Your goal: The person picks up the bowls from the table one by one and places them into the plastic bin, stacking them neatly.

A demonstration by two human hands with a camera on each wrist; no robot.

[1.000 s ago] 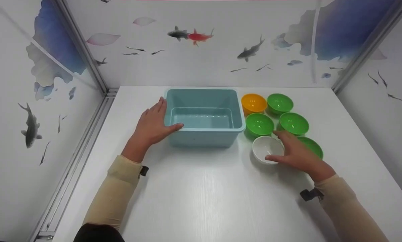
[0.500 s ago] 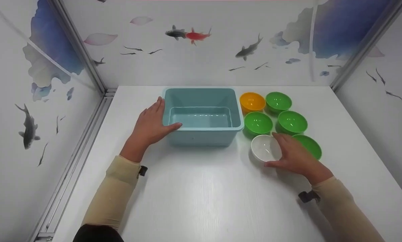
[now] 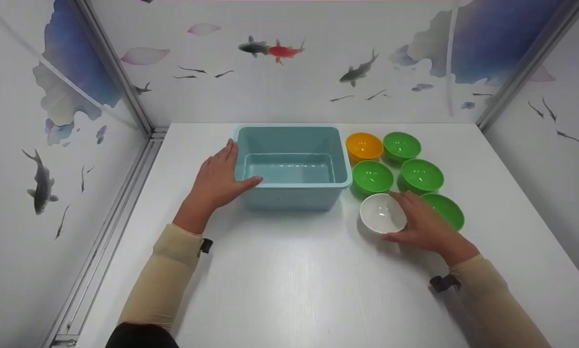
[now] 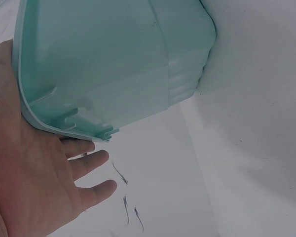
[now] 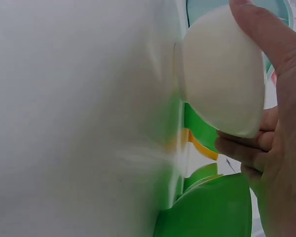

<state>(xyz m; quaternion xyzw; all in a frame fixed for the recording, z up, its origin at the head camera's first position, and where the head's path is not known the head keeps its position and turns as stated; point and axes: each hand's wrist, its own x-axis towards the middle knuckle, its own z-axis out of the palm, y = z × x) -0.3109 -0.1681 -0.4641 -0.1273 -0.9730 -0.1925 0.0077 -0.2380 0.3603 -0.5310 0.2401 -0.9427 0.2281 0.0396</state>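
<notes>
My right hand (image 3: pixel 424 223) grips a small white bowl (image 3: pixel 382 215) by its sides, thumb at the near side and fingers at the far side. In the right wrist view the white bowl (image 5: pixel 224 74) stands upright, its base at or very close to the tabletop. My left hand (image 3: pixel 216 176) rests against the left side of a light blue plastic tub (image 3: pixel 294 198), thumb lying over the front rim. The left wrist view shows the left hand (image 4: pixel 39 148) with its palm at the rim of the tub (image 4: pixel 103 64) and its fingers extended.
An orange bowl (image 3: pixel 364 146) and several green bowls (image 3: pixel 421 176) stand right of the tub. One green bowl (image 3: pixel 446 211) lies partly behind my right hand. Printed white panels (image 3: pixel 289 96) enclose the white table (image 3: pixel 279 280) at the back and sides.
My right hand has closed round the white bowl, with the thumb moving from over its inside to its near side. The bowl has shifted very slightly left. The left hand stays on the tub.
</notes>
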